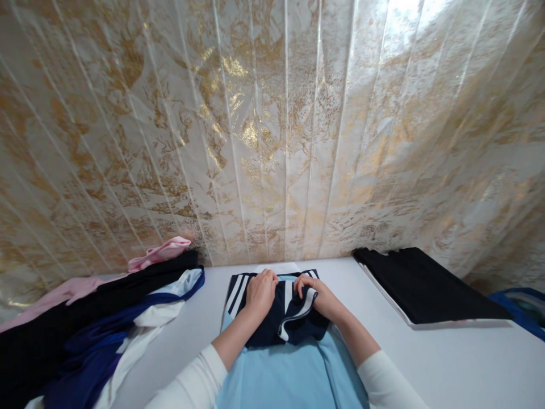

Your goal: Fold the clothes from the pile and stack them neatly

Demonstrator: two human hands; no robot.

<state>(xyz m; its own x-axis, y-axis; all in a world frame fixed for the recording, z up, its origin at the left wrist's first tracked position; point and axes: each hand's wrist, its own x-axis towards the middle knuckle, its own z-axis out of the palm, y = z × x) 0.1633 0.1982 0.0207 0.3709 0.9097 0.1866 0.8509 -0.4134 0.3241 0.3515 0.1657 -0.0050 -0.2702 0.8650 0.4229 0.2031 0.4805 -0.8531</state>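
Note:
In front of me on the white table lies a light blue garment [281,375] with a navy upper part and white stripes, which looks like a track jacket. My left hand [261,294] is closed on the navy cloth near the top edge, beside the striped left shoulder. My right hand [318,296] has its fingers curled round the navy fabric close to a white-edged fold [298,315]. That fold stands up in a loose curve between the hands. The fingertips of the left hand are partly hidden from view.
To the left, a heap of clothes in black [106,301], pink [159,254], dark blue [91,341] and white [157,314] lies on the table [404,363]. Folded black cloth [434,287] sits at the right, with blue fabric [522,312] beyond it. A gold-patterned curtain [272,130] hangs behind.

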